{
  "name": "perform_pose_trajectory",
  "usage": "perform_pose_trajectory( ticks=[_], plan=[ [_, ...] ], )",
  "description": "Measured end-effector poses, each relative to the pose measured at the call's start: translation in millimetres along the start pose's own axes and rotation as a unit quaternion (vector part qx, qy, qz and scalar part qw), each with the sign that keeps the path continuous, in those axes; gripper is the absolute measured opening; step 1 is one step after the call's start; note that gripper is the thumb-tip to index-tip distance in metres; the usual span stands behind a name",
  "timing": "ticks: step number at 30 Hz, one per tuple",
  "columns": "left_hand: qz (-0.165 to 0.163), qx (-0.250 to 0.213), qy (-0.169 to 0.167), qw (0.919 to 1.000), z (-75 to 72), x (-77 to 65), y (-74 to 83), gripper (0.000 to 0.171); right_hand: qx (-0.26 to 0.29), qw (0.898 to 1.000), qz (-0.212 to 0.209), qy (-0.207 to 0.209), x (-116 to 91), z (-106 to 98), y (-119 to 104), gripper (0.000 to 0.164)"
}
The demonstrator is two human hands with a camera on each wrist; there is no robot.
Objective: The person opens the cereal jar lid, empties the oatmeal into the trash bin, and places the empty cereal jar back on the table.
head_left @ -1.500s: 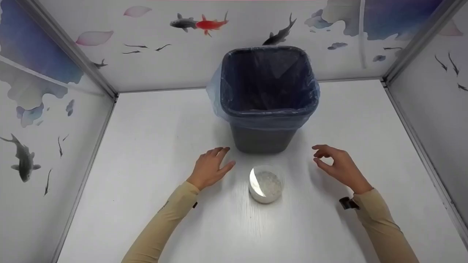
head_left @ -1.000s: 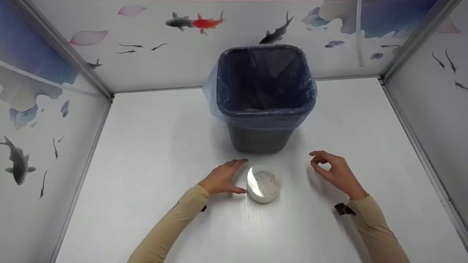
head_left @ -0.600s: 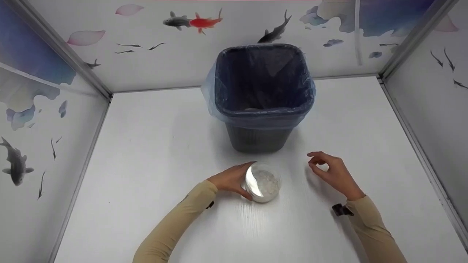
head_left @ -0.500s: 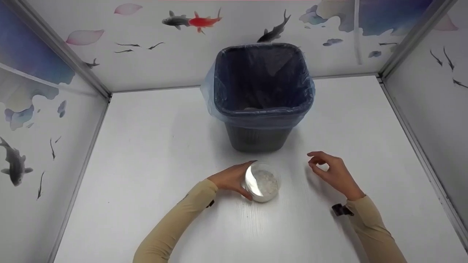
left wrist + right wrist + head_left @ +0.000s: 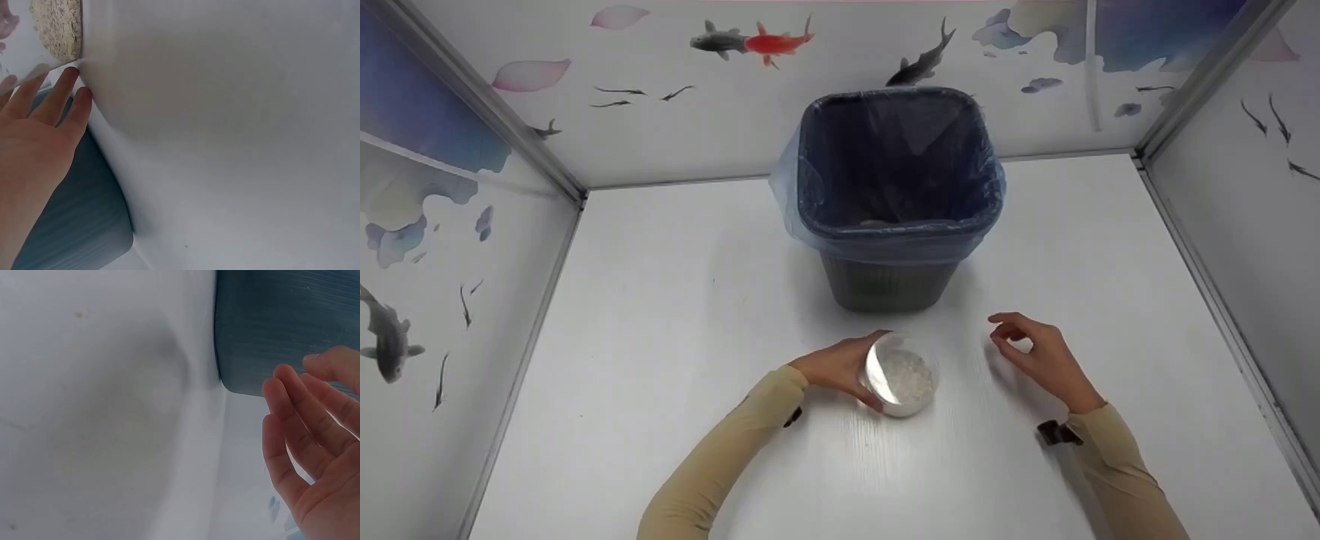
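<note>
A clear round container [image 5: 906,377] with pale flakes inside stands in front of the bin in the head view. My left hand [image 5: 838,367] grips its left side, the thumb at the near side and the fingers round the far side. In the left wrist view, the fingertips of the left hand [image 5: 42,121] lie against the clear wall, and the beige flakes [image 5: 59,28] show through it. Off to the container's right, my right hand [image 5: 1046,362] hovers with loosely bent fingers and nothing between them. The right wrist view shows this right hand [image 5: 315,450] beside the bin's lower wall.
A dark grey bin [image 5: 889,285] stands behind the container, lined with a blue translucent bag [image 5: 896,251] folded over its rim. Side and back panels [image 5: 660,142] with printed fish enclose the white table [image 5: 660,300]. A small black device [image 5: 1059,433] sits at the right wrist.
My left hand has moved right, from beside the container to a grip round its left side. The container has shifted very slightly right. The right hand has stayed nearly in place.
</note>
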State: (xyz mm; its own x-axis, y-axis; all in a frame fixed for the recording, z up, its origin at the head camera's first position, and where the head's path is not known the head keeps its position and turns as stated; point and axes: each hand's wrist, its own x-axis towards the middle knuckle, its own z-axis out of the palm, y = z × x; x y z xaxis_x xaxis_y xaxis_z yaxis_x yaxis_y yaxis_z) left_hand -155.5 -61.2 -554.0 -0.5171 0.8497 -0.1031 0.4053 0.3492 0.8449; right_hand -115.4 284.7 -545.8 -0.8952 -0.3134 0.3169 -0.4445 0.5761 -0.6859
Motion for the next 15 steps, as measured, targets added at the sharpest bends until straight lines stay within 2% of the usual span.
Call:
perform_pose_trajectory(
  ticks=[9, 15],
  plan=[
    [0.001, -0.021, 0.014, 0.9997, 3.3, -0.5, 1.8, 0.105, 0.0, 1.0, 0.002, 0.004, -1.9, 0.9, 1.5, 0.034],
    [0.013, -0.023, 0.035, 0.999, 0.9, -3.3, 3.3, 0.1, 0.002, 1.0, 0.008, 0.003, -1.8, 0.6, -0.4, 0.033]
  ],
)
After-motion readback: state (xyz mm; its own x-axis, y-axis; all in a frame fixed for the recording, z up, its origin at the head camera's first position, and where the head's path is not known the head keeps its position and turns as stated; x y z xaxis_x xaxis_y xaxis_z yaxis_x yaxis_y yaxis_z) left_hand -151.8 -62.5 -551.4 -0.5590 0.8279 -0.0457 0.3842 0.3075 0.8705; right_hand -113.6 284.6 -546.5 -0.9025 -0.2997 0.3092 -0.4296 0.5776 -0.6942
